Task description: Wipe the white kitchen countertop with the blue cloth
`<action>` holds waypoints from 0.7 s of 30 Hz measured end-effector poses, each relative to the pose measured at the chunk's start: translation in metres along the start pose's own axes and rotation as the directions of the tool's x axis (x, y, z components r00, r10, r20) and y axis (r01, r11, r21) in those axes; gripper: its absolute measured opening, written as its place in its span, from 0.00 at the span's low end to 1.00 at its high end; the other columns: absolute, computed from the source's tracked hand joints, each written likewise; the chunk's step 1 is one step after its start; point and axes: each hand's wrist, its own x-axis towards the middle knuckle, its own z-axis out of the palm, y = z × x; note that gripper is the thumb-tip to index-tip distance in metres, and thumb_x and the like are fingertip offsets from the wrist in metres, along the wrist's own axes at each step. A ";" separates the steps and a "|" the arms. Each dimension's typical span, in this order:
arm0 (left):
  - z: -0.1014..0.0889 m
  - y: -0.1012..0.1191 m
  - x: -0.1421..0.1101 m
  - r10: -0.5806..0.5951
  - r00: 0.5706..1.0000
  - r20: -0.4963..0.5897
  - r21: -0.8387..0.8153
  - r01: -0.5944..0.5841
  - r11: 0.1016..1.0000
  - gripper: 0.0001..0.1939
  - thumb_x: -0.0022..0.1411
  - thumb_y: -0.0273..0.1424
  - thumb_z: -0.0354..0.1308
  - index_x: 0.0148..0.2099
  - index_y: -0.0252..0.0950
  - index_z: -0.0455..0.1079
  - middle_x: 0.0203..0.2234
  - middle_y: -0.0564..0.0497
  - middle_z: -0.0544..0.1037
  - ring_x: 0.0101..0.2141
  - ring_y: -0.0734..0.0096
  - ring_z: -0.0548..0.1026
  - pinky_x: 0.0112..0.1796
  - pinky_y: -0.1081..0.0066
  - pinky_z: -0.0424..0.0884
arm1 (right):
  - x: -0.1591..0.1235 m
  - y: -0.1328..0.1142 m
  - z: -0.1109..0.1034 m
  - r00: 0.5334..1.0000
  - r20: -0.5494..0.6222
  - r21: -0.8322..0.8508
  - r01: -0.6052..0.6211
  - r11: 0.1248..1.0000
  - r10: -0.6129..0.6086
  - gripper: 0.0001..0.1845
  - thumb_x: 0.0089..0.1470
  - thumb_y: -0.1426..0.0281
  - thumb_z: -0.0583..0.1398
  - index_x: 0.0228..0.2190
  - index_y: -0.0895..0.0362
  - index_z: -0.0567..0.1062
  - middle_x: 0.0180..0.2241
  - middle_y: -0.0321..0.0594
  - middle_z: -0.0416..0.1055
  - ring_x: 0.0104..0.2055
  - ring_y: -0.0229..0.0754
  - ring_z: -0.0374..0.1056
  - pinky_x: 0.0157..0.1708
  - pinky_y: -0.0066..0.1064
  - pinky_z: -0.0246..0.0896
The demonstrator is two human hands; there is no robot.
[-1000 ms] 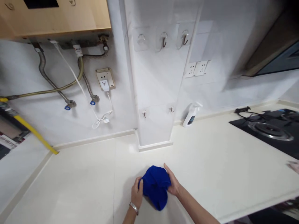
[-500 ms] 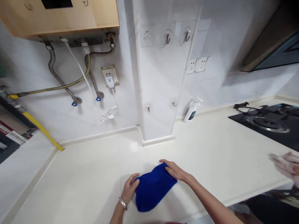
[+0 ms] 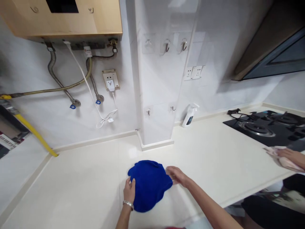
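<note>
A blue cloth [image 3: 149, 187] lies spread in an uneven round shape on the white countertop [image 3: 78, 187]. At its left edge, my left hand [image 3: 130, 190], with a silver bracelet at the wrist, has its thumb and fingers closed on the fabric. Beside the right edge is my right hand [image 3: 177, 176], its fingers stretched and apart, close to the cloth without gripping it. Whether its fingertips touch the fabric is hard to see.
A spray bottle [image 3: 190, 116] stands against the wall. To the right, another person's hand [image 3: 292, 156] presses a pale cloth [image 3: 277, 152] near the black gas stove [image 3: 259, 128]. A water heater [image 3: 71, 19] with hoses hangs at upper left; a yellow pipe [image 3: 35, 135] meets the counter below.
The blue cloth has gone from a folded shape to a wider, rounder spread. My right hand has let go of its edge. The other person's hand has come into view; the view has shifted slightly right.
</note>
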 end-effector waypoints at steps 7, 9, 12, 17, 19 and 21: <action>0.002 0.013 -0.052 0.033 0.999 0.004 0.430 -0.032 0.902 0.39 0.62 0.45 0.48 0.71 0.39 0.41 0.52 0.36 0.78 0.47 0.51 0.78 0.47 0.53 0.71 | -0.002 0.022 0.029 0.971 -0.219 -0.521 -0.031 0.853 -0.099 0.25 0.49 0.57 0.62 0.45 0.60 0.71 0.45 0.54 0.73 0.50 0.55 0.69 0.46 0.40 0.63; 0.009 0.009 -0.067 0.082 0.997 0.018 0.506 -0.080 0.859 0.40 0.62 0.42 0.49 0.71 0.39 0.38 0.49 0.37 0.79 0.47 0.51 0.78 0.47 0.54 0.72 | -0.005 0.029 0.038 0.965 -0.230 -0.605 -0.039 0.795 -0.127 0.26 0.50 0.60 0.62 0.48 0.60 0.70 0.47 0.56 0.73 0.51 0.57 0.68 0.48 0.43 0.61; 0.018 -0.003 -0.079 0.177 0.984 0.039 0.447 -0.175 0.877 0.36 0.64 0.36 0.45 0.71 0.36 0.42 0.54 0.37 0.76 0.51 0.56 0.76 0.53 0.56 0.70 | -0.014 0.038 0.041 0.961 -0.223 -0.682 -0.034 0.730 -0.164 0.24 0.54 0.64 0.59 0.52 0.58 0.67 0.47 0.54 0.73 0.51 0.55 0.68 0.47 0.41 0.59; 0.017 -0.014 -0.074 0.212 0.977 -0.008 0.121 -0.209 0.970 0.33 0.65 0.39 0.43 0.69 0.34 0.46 0.67 0.41 0.60 0.62 0.62 0.64 0.61 0.61 0.64 | -0.026 0.048 0.028 0.962 -0.200 -0.717 -0.014 0.697 -0.187 0.14 0.57 0.66 0.56 0.45 0.57 0.69 0.44 0.49 0.74 0.47 0.48 0.71 0.40 0.32 0.59; 0.011 -0.015 -0.070 0.158 0.987 -0.038 0.040 -0.157 0.987 0.35 0.63 0.40 0.46 0.69 0.33 0.47 0.65 0.39 0.63 0.62 0.60 0.66 0.61 0.59 0.64 | -0.028 0.051 0.024 0.966 -0.191 -0.702 -0.009 0.712 -0.176 0.09 0.57 0.67 0.57 0.39 0.57 0.70 0.38 0.46 0.75 0.40 0.45 0.72 0.35 0.30 0.59; 0.004 -0.019 -0.066 0.106 0.994 -0.039 0.015 -0.106 0.994 0.35 0.62 0.40 0.48 0.68 0.33 0.49 0.63 0.38 0.67 0.60 0.59 0.68 0.61 0.58 0.65 | -0.030 0.056 0.023 0.971 -0.182 -0.674 -0.008 0.739 -0.156 0.05 0.57 0.67 0.57 0.34 0.57 0.69 0.30 0.41 0.75 0.31 0.41 0.72 0.30 0.28 0.57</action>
